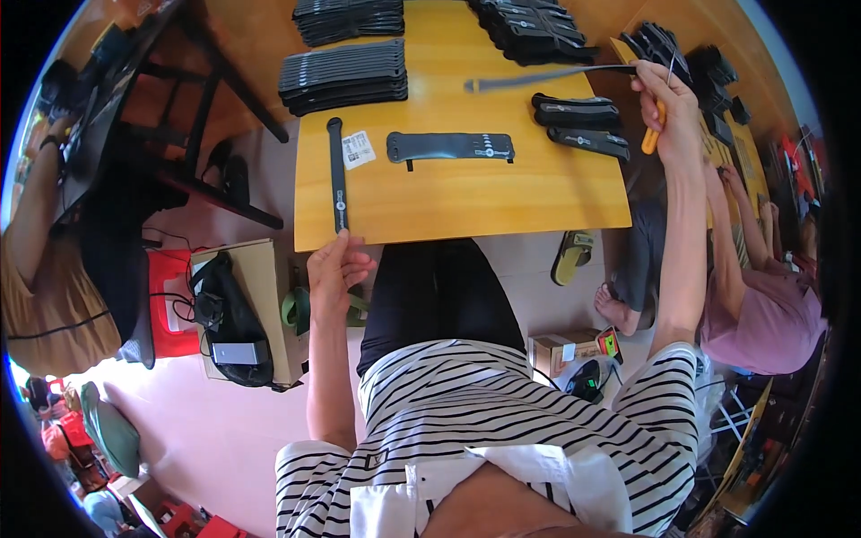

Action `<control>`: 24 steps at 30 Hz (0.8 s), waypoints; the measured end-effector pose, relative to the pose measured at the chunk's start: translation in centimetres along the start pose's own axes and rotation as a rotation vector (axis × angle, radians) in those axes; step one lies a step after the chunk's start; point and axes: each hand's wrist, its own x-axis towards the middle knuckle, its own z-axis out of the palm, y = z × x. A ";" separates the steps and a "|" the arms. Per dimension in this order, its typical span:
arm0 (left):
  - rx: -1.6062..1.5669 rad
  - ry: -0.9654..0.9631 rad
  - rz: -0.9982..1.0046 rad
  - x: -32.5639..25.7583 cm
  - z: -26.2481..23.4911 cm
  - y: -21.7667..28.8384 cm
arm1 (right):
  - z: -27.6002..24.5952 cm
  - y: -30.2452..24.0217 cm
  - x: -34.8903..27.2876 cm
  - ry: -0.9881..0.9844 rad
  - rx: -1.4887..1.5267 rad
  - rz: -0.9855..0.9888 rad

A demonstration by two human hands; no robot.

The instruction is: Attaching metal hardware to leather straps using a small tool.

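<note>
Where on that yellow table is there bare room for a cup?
The widest bare patch of the yellow table lies along its front, below the wide black piece and right of the narrow black strap at the left hand. A smaller one lies between the back stacks, but the right hand's long grey strip crosses nearby. The back corners are crowded.

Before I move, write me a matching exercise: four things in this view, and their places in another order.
Things
1. slim tool with an orange handle
2. olive-green open slipper
3. wide, flat black band
4. small white paper label

Places
A. middle of the yellow wooden tabletop
B. on the pale floor
C. in the right hand's grip
D. tabletop's left part

Pairs: 1-C, 2-B, 3-A, 4-D
</note>
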 end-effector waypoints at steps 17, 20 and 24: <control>0.401 -0.925 0.116 -4.9 9.1 1.9 | 7.0 2.9 -12.3 -0.594 -0.235 0.201; 0.448 -0.968 0.033 -3.2 6.9 1.1 | 5.2 5.6 -12.5 -0.544 -0.215 0.310; 0.531 -0.933 0.008 -1.7 5.1 1.6 | 4.1 8.5 -12.5 -0.476 -0.248 0.463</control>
